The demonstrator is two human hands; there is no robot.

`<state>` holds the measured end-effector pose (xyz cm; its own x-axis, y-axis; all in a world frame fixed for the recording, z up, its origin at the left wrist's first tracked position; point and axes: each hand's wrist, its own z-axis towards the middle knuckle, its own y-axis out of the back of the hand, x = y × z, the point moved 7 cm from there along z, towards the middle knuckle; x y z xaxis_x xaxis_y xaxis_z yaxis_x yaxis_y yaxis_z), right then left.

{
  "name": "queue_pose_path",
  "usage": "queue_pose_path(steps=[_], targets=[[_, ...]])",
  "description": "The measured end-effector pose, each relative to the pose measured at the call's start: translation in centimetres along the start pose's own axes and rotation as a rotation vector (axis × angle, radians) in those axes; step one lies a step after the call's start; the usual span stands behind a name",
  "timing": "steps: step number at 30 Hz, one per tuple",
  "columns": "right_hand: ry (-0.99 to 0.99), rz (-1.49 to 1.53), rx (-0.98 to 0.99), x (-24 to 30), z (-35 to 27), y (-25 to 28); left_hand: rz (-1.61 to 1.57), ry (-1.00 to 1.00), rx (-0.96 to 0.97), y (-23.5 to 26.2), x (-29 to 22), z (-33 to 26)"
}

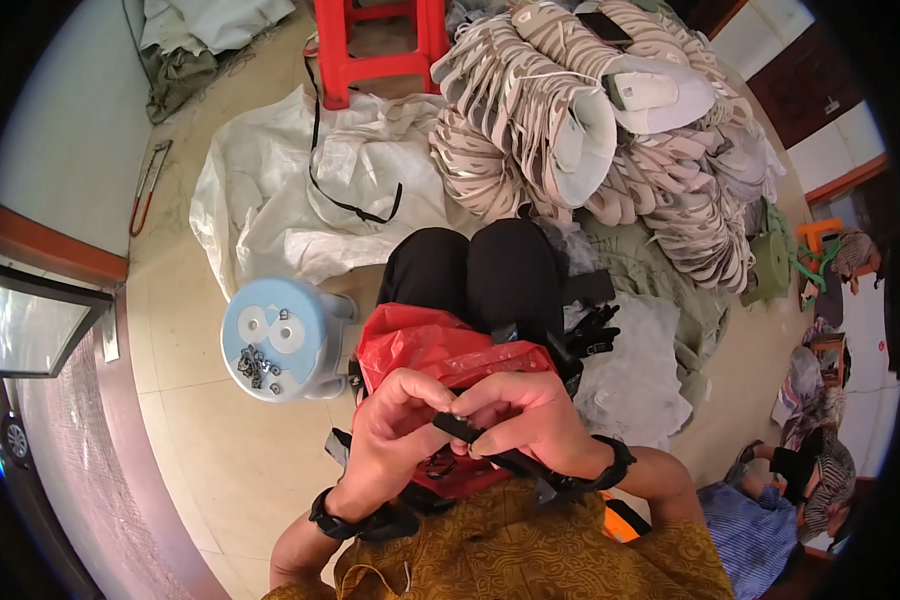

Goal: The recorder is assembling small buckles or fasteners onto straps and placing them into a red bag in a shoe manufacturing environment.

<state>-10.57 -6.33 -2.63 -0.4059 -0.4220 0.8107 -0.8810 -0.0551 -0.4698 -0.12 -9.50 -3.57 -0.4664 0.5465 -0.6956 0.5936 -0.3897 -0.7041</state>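
Your left hand and right hand pinch a flat black webbing strap, fingers closed; small metal buckles wait on the pale blue plastic stool.

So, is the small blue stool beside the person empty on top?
No, several small dark metal pieces lie on the seat of the blue stool.

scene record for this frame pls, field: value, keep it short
left hand: pinching one end of a black strap
right hand: gripping the same strap, fingers curled over it
lap: red plastic bag over the knees
left of the person: light blue stool with small dark metal buckles on its top
ahead: heap of beige shoe uppers, white sack, red stool
lower right: another person, seated
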Motion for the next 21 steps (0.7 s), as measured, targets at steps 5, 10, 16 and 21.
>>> queue_pose_path(steps=[5,10,16,21], targets=[[0.402,-0.571,-0.046,2.3,-0.5,-0.7,0.185,-0.098,0.017,0.2,-0.5,0.0],[0.405,-0.672,-0.003,3.0,-1.3,-0.7,0.038,-0.014,0.046,0.0,-0.2,0.0],[0.228,-0.464,-0.012,2.3,-1.4,0.3,-0.164,0.083,0.016,-0.5,0.3,0.8],[0.140,-0.129,-0.052,1.0,-1.6,1.3,-0.087,0.025,-0.082,-0.5,-0.9,1.3]])
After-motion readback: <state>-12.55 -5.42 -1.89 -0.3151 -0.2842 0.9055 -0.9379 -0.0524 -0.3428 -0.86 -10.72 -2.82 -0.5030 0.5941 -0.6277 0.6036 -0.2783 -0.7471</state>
